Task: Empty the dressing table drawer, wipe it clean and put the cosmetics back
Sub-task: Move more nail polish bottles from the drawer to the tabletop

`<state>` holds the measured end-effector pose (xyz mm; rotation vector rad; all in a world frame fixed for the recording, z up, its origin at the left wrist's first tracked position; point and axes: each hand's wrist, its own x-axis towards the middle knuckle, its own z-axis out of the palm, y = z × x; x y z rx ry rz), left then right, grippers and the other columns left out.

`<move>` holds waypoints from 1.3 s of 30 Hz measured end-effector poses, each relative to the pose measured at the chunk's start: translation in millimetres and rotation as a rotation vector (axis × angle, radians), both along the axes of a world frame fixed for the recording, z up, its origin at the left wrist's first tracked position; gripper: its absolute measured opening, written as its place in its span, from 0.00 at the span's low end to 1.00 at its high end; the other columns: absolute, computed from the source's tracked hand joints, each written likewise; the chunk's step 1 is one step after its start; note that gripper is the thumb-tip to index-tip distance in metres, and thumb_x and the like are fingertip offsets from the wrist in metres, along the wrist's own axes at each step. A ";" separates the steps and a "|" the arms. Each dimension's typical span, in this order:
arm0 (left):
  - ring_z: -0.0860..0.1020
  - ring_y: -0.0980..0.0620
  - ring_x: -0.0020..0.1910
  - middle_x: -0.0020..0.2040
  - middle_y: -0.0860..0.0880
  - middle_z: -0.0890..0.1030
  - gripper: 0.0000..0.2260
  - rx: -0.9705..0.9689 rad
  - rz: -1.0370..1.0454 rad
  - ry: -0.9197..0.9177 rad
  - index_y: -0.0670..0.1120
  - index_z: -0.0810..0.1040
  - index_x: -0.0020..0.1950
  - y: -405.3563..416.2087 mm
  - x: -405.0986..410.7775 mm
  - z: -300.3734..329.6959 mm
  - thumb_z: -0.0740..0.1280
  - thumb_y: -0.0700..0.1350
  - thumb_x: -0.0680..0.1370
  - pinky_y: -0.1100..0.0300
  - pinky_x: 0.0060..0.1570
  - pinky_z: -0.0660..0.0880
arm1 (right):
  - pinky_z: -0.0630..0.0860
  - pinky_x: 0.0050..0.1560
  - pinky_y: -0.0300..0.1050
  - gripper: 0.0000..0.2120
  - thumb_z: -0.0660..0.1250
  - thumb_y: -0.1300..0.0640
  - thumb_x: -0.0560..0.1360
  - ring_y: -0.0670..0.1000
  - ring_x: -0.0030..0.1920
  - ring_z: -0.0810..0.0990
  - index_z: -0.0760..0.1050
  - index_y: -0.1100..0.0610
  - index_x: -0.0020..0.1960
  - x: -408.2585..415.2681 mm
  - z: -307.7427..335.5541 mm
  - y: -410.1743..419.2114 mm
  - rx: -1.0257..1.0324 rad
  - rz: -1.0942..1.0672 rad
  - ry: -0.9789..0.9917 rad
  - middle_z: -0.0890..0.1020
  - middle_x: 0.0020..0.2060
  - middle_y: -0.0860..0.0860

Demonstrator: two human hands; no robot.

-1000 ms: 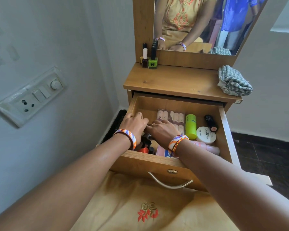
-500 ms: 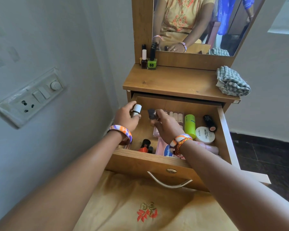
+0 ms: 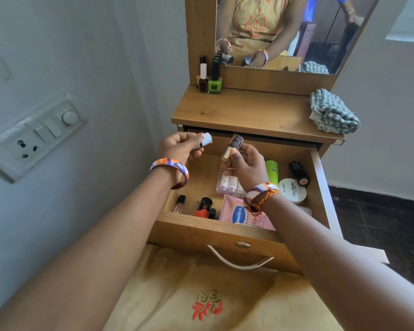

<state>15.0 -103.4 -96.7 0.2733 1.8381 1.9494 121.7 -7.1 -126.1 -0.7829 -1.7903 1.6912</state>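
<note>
Open drawer (image 3: 225, 231) below; hands (image 3: 177, 146) (image 3: 247, 167) raised, gripping bottles (image 3: 231, 148).

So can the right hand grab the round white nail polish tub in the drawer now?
Probably not yet: the right hand already holds a gold nail polish bottle. The round white tub lies uncovered just beside that wrist, so once the hand is free, yes.

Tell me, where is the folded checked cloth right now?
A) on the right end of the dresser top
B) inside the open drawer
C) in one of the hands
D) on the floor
A: the checked cloth lies folded on the dresser top, at its right end, above the open drawer.
</note>
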 end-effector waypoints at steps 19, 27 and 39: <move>0.77 0.51 0.52 0.57 0.46 0.80 0.13 -0.406 -0.008 0.745 0.42 0.79 0.57 43.5 -78.5 60.1 0.70 0.42 0.74 0.65 0.50 0.73 | 0.76 0.33 0.36 0.13 0.63 0.56 0.78 0.45 0.32 0.74 0.74 0.60 0.60 -66.2 64.6 57.8 -0.062 -0.017 0.067 0.77 0.37 0.50; 0.77 0.52 0.50 0.57 0.45 0.79 0.24 -0.427 -0.025 0.684 0.42 0.74 0.60 62.1 -99.6 57.5 0.76 0.39 0.67 0.64 0.50 0.74 | 0.78 0.40 0.38 0.12 0.69 0.64 0.72 0.45 0.34 0.74 0.78 0.61 0.55 -89.6 74.4 85.4 -0.005 -0.073 -0.017 0.79 0.38 0.51; 0.79 0.49 0.55 0.59 0.43 0.80 0.18 -0.239 -0.067 0.535 0.42 0.76 0.62 76.3 -100.1 47.5 0.71 0.36 0.72 0.61 0.55 0.77 | 0.72 0.34 0.32 0.11 0.69 0.64 0.71 0.43 0.34 0.72 0.80 0.57 0.53 -96.9 67.4 89.4 -0.042 -0.063 -0.044 0.81 0.43 0.53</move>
